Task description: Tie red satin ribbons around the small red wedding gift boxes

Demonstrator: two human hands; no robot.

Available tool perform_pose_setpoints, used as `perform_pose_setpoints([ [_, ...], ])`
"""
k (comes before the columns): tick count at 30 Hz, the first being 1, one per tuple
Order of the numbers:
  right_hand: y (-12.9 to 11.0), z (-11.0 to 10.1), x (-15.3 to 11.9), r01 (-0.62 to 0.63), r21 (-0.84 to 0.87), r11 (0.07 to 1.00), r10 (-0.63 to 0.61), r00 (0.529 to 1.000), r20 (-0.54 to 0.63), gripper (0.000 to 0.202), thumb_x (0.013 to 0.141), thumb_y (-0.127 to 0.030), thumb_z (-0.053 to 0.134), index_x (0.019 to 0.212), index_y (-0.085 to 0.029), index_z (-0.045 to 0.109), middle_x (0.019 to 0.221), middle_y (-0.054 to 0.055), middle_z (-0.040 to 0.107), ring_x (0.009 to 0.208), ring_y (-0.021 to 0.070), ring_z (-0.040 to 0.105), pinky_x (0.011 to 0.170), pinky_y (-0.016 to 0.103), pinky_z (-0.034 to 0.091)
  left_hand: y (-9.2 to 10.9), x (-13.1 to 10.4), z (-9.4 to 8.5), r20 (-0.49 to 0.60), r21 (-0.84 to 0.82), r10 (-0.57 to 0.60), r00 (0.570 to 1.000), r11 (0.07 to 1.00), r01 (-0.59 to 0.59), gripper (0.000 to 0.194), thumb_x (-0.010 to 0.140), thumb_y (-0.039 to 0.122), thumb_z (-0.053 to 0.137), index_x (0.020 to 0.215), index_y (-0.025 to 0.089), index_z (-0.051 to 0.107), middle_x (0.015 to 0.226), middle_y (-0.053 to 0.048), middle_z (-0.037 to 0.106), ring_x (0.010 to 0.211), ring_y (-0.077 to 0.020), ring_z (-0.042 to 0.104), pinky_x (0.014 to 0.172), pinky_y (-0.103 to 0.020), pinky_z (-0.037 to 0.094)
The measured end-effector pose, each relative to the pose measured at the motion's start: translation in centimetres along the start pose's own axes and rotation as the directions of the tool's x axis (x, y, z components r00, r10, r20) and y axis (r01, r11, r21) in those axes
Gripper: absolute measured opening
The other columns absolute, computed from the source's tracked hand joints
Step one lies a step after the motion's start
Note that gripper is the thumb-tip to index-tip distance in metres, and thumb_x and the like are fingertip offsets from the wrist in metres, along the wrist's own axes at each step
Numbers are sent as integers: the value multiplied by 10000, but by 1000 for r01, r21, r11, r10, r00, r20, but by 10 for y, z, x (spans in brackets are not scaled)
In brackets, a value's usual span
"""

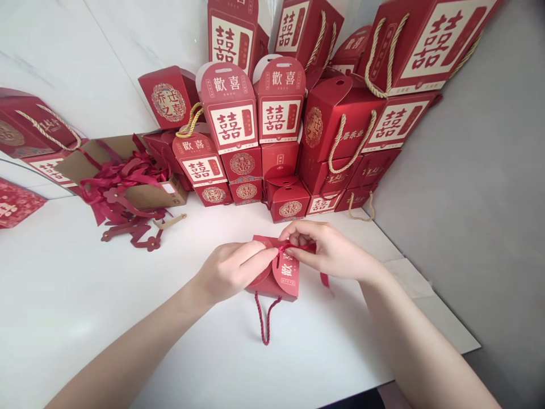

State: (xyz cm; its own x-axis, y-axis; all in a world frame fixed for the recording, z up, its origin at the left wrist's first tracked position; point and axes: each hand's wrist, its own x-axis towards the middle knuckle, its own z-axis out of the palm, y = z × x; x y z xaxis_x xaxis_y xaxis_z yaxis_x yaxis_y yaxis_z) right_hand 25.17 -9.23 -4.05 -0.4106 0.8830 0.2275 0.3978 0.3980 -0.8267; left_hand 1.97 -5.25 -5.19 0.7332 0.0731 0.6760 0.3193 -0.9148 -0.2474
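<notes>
hands, left [235, 266] and right [326, 247], nearly meet over our small red box [272, 284], fingers pinched on its ribbon [281, 249]. the box sits on the white table [179, 318], its dark red cord [266, 326] looping toward us. beyond it we have stacked red boxes [234, 128]; to their left, a brown carton [159, 196] spills more ribbons [114, 182].

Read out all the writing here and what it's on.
"歡喜": box under the hands, partly covered; three stacked boxes
"囍": several stacked boxes
"乔迁之喜": upper-left box of the stack
"居乐业": rope-handled box at right, first character obscured
Remaining lettering: too small, blurred or partly hidden.
</notes>
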Motion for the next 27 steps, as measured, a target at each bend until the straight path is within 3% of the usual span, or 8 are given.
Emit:
perform_pose_setpoints([
  [6,12,4,0,181,-353,918,-230,968,-101,69,935,-183,557,920,-197,623,888,29,611,757,134,576,656,251,427,0,-2,2,7,-29,-11,1000,1000,11,218,838,100,641,1050,152,635,848,-10,726,698,-124,686,631,-229,555],
  [9,15,3,-1,203,-505,839,-285,954,-91,109,961,-195,516,920,-187,616,874,36,626,729,135,582,626,254,406,5,5,-2,69,-148,-179,981,971,188,154,861,123,622,1006,175,630,817,7,703,675,-100,653,626,-208,527],
  [11,14,2,-2,206,-634,746,-326,942,-76,135,960,-198,509,871,-172,606,806,27,617,688,134,564,599,261,385,8,11,-8,243,-263,-406,881,846,463,58,877,207,626,928,180,620,690,36,635,560,-73,568,559,-192,487],
  [13,13,2,-2,204,-753,625,-366,929,-51,173,952,-196,509,802,-163,589,725,14,585,646,135,536,568,276,355,9,17,-15,482,-321,-559,675,604,730,160,876,329,630,838,177,597,589,57,543,478,-58,464,477,-182,420],
  [15,12,2,-3,200,-833,515,-392,920,-21,207,941,-176,504,745,-166,568,669,1,548,606,134,502,538,291,320,6,20,-21,679,-318,-563,471,354,880,259,858,420,633,792,175,579,581,54,524,486,-61,445,456,-178,379],
  [17,12,2,-4,192,-870,454,-390,921,-1,222,929,-138,493,718,-170,554,641,-10,522,568,125,465,518,295,289,0,21,-24,792,-295,-505,343,176,939,302,826,463,655,791,172,581,634,35,562,543,-75,483,483,-182,378],
  [20,11,-1,-6,176,-873,456,-375,927,-9,199,907,-88,479,743,-171,552,655,-16,520,551,113,428,508,289,266,-9,21,-28,874,-258,-412,256,52,965,336,799,493,671,787,164,602,699,6,597,617,-101,524,538,-204,398],
  [27,-1,-9,-15,176,-837,519,-319,948,2,246,853,-20,452,679,-194,435,602,-34,411,523,111,308,507,291,219,-30,21,-38,950,-177,-261,173,10,984,384,798,481,674,653,151,541,529,49,460,480,-58,366,468,-195,259],
])
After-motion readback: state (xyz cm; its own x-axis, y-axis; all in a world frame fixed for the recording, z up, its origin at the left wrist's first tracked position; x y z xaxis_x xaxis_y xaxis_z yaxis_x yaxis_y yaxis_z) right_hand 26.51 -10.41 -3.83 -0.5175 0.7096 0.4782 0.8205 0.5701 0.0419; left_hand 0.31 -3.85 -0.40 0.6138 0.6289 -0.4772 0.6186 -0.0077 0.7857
